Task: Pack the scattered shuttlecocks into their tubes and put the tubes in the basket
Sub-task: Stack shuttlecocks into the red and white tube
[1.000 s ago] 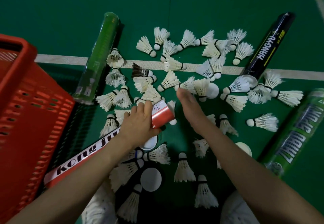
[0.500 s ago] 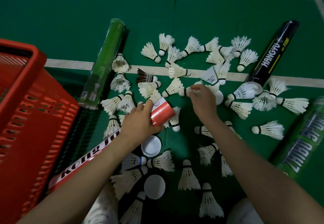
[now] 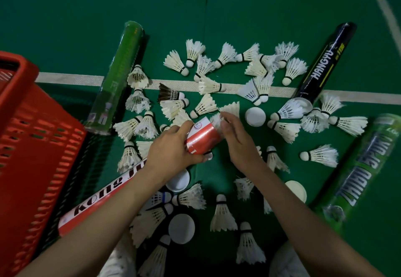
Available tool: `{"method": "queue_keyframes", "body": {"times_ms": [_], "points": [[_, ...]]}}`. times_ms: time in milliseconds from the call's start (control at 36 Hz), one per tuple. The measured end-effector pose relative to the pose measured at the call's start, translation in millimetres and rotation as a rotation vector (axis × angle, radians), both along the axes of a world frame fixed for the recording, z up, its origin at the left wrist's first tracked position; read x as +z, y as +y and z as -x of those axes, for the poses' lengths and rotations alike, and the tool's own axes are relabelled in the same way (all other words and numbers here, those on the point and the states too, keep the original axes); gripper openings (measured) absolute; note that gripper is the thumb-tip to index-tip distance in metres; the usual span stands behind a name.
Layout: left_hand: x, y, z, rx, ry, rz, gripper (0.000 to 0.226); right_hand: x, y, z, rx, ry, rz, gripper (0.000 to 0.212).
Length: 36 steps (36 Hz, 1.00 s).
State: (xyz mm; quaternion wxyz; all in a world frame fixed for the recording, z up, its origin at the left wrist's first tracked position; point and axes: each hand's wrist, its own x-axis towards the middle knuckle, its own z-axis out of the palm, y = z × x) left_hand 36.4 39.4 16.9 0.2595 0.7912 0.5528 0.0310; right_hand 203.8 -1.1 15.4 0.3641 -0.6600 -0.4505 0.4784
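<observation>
One red basket [image 3: 32,146] stands at the left edge of the green floor [image 3: 260,5], just beside the work, so a filled tube would need only a short carry. Four tubes lie around the scatter. A green tube [image 3: 117,74] lies near the basket and a black tube [image 3: 323,64] at upper right has its open mouth turned towards the pile. A second green tube [image 3: 364,168] lies at the right, and a red-and-white tube [image 3: 104,196] runs beneath the left arm. The left hand [image 3: 171,153] wraps this last tube near its open end and angles the mouth towards the right hand [image 3: 238,144], which makes loading easy. The right hand pinches a shuttlecock [image 3: 217,119] at the rim. It seems to be going in cork first, though the fingers hide the cork. Many loose shuttlecocks [image 3: 321,155] cover the floor within arm's reach, so the packing looks barely begun. White caps [image 3: 255,116] lie among them, probably left off until a tube is full.
</observation>
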Motion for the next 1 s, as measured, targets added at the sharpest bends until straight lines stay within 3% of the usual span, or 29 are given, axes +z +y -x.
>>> {"method": "queue_keyframes", "body": {"times_ms": [167,222,278,389,583,667,806,889,1000], "points": [[-8,0,-10,-0.044,0.036,-0.016,0.085,4,-2,9,0.109,0.13,0.083,0.069],[-10,2,-9,-0.031,0.045,-0.004,0.088,6,2,7,0.069,0.15,0.113,0.069],[-10,4,-7,-0.017,0.055,0.018,0.091,5,8,1,-0.009,0.128,0.112,0.056],[-12,9,-2,0.012,0.035,0.072,0.091,-18,36,-24,-0.024,-0.215,0.066,0.031],[-19,15,0,0.032,0.023,0.136,0.09,-55,85,-55,0.406,-0.849,0.173,0.066],[-21,19,0,0.051,-0.014,0.139,0.088,-65,93,-56,0.419,-0.948,0.181,0.066],[-22,24,0,0.063,-0.018,0.138,0.093,-75,82,-56,0.299,-1.073,0.087,0.037],[-23,27,2,0.059,-0.011,0.128,0.09,-71,76,-54,0.215,-1.012,0.038,0.029],[-23,27,5,0.067,-0.011,0.11,0.09,-43,68,-49,-0.183,-0.453,-0.021,0.018]]}}
